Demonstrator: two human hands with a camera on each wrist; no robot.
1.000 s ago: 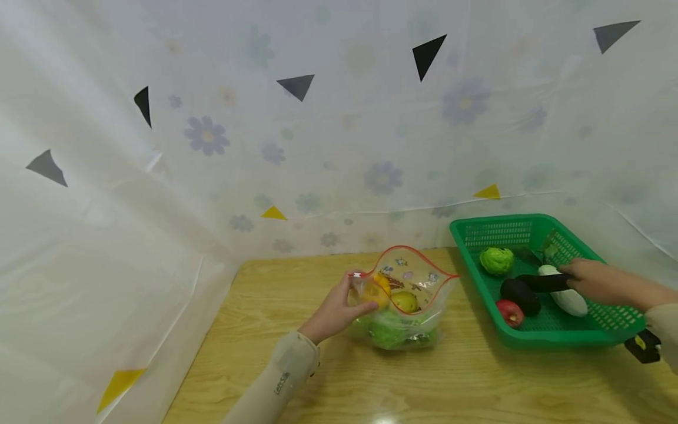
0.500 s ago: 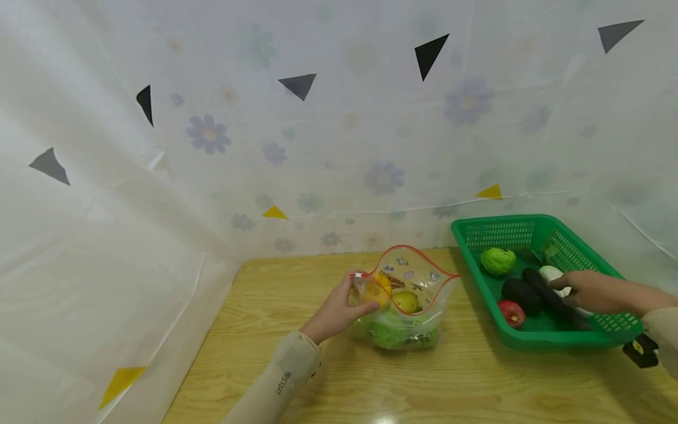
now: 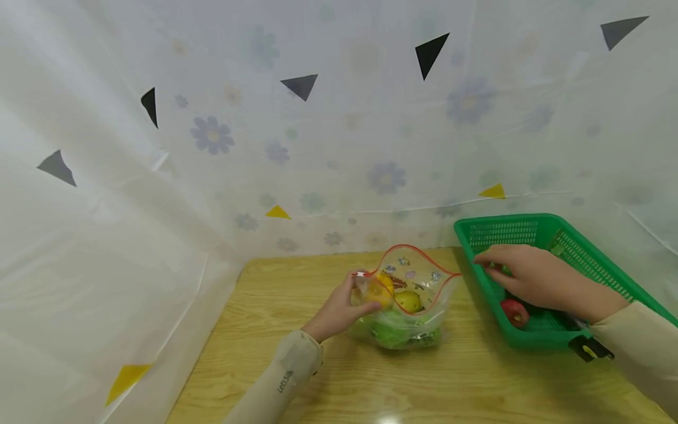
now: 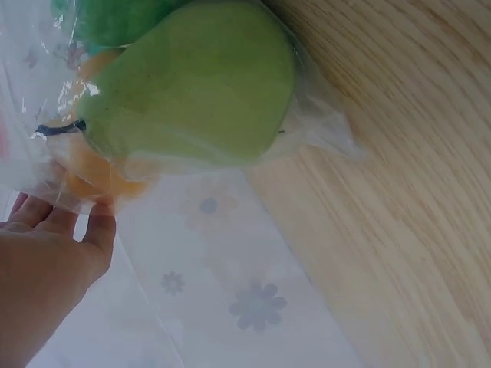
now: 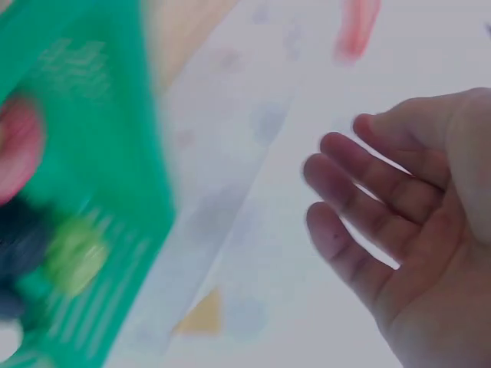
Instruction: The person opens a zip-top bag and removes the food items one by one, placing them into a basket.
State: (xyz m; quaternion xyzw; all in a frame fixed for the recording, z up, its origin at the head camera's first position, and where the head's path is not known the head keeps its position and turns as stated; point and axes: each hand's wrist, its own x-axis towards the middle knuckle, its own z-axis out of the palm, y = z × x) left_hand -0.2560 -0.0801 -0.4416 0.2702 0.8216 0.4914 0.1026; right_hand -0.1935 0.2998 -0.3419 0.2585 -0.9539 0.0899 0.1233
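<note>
My left hand (image 3: pixel 339 306) pinches the left rim of a clear zip bag (image 3: pixel 439 312) with a red seal, which stands open on the table. Inside are an orange-yellow item (image 3: pixel 378 291), a yellow-green fruit (image 3: pixel 408 301) and something bright green (image 3: pixel 389 333). The left wrist view shows a green pear (image 4: pixel 199 84) through the plastic. My right hand (image 3: pixel 532 277) hovers over the green basket (image 3: pixel 521 337) with loosely bent fingers and nothing in them; its palm (image 5: pixel 437 284) is bare in the right wrist view. A red apple (image 3: pixel 515 313) lies below it in the basket.
In the right wrist view the basket also holds a green vegetable (image 5: pixel 75 257) and dark items (image 5: pixel 19 241), all blurred. The wooden table (image 3: pixel 339 383) meets a flower-printed sheet (image 3: pixel 328 176) behind and on the left.
My right hand lowered a long dark eggplant-like vegetable into the basket and let it go. It then moved left, above the basket's near-left side. The left hand and bag stayed in place.
</note>
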